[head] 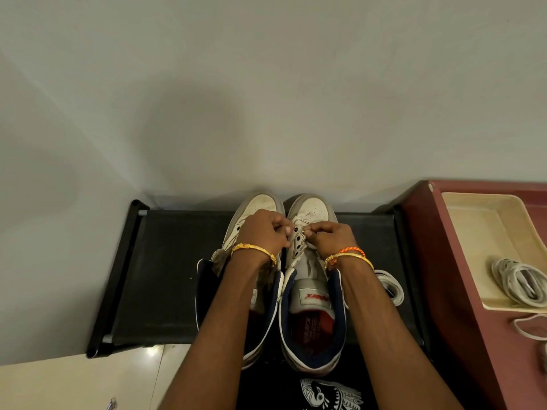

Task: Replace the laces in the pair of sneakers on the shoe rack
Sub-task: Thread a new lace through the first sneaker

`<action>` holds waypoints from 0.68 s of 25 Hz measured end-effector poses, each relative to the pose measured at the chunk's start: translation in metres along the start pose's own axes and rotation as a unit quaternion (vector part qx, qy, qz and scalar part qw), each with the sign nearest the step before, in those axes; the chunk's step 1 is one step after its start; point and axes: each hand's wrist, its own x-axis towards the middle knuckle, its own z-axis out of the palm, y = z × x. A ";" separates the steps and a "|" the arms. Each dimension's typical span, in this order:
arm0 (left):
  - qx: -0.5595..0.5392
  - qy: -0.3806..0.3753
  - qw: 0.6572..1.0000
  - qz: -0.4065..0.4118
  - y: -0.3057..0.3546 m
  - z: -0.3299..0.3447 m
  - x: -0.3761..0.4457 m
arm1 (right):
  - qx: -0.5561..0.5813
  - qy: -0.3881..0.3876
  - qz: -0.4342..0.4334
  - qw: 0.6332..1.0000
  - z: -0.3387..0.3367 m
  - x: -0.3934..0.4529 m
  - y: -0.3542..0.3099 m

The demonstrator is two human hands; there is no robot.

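- A head-worn camera looks straight down at a black fabric-topped shoe rack (pixel 165 270) with a dark tube frame, in the lower middle of the frame against a pale grey wall (pixel 266 84).
- Two white leather high-top sneakers with navy blue padded collars stand side by side on the rack, toes pointing toward the top of the frame.
- The sneaker on the left of the frame (pixel 260 202) is partly covered by the person's left forearm; its eyelets cannot be seen clearly.
- The sneaker on the right of the frame (pixel 310 294) shows a grey tongue with a red and white label, a red insole, and bare dark eyelets along one flap.
- The left hand (pixel 263 232), with a gold bangle on the wrist, sits over the gap between the two toes, fingers curled in; what it pinches is too small to tell.
- The right hand (pixel 331 236), with a gold bangle and an orange braided thread on the wrist, has fingers curled, pinching the edge of the eyelet flap of the right-hand sneaker near its front.
- The two hands nearly meet, fingertips close together over the front eyelets.
- A bundle of white flat laces (pixel 390 287) lies on the rack just beside the right-hand sneaker.
- At the right edge of the frame stands a maroon surface (pixel 461 291) carrying a cream rectangular tray (pixel 479 226).
- A coil of white laces (pixel 518 279) lies in the lower corner of the tray.
- Another loose white lace (pixel 529 327) lies on the maroon surface below the tray.
- Glossy cream floor tiles (pixel 74 383) show at the lower left.
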 end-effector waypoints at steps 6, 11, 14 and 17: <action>-0.050 -0.024 0.998 -0.026 0.007 0.002 0.005 | -0.070 0.022 0.014 0.997 0.006 -0.008 -0.005; -0.019 0.020 1.000 0.000 0.006 0.005 0.004 | -0.069 0.058 -0.005 0.996 0.002 -0.023 -0.016; -0.003 0.047 0.999 0.006 0.006 0.003 0.001 | -0.099 0.045 -0.024 0.994 -0.005 -0.028 -0.020; -0.032 0.103 0.994 0.006 0.010 -0.003 -0.001 | -0.151 -0.004 0.009 0.988 -0.022 -0.033 -0.023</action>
